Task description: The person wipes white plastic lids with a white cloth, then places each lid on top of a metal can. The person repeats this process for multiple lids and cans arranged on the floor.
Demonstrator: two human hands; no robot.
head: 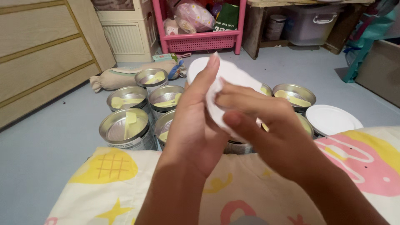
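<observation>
My left hand (196, 121) holds a round white plastic lid (233, 75) up in front of me, fingers behind it. My right hand (266, 129) presses a crumpled white cloth or tissue (213, 100) against the lid's face. Below the hands stand several open metal tins (125, 129) on the floor, each with a pale yellow scoop (131, 118) inside. Another white lid (331, 119) covers a tin at the right. Part of the held lid is hidden by my fingers.
A patterned cream blanket (112, 175) covers my lap. A stuffed cloth roll (121, 77) lies behind the tins. A pink plastic shelf (200, 39) with bags, a wooden drawer unit (37, 54) at left and a grey storage bin (310, 23) stand beyond.
</observation>
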